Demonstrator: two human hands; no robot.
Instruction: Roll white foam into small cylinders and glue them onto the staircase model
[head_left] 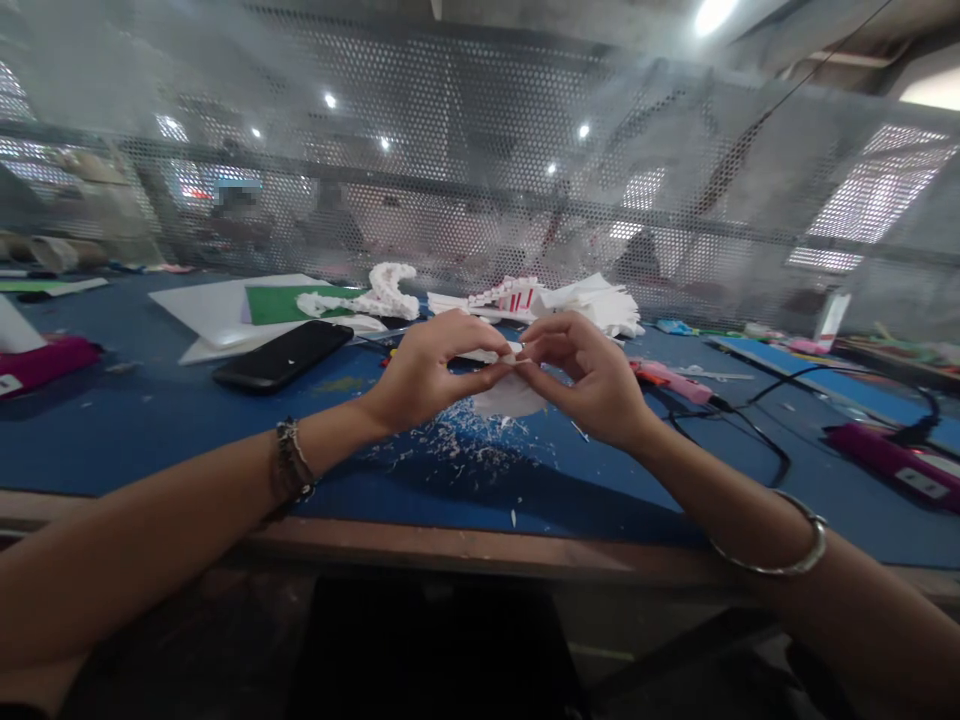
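Observation:
My left hand (427, 372) and my right hand (589, 378) meet above the blue table (150, 440), both pinched on one small white paper piece (508, 396). The fingertips of the two hands touch at its top edge, and the piece hangs just below them. White paper scraps (465, 445) lie scattered on the mat directly under my hands. A dark beaded bracelet circles my left wrist and a silver bangle my right forearm.
A black phone (283, 356) lies left of my hands, by white sheets and a green sheet (281, 303). White paper models (525, 297) stand behind. A pink glue gun (671, 381) with black cable lies right; another pink tool (892, 458) far right. A perforated screen (480, 180) backs the table.

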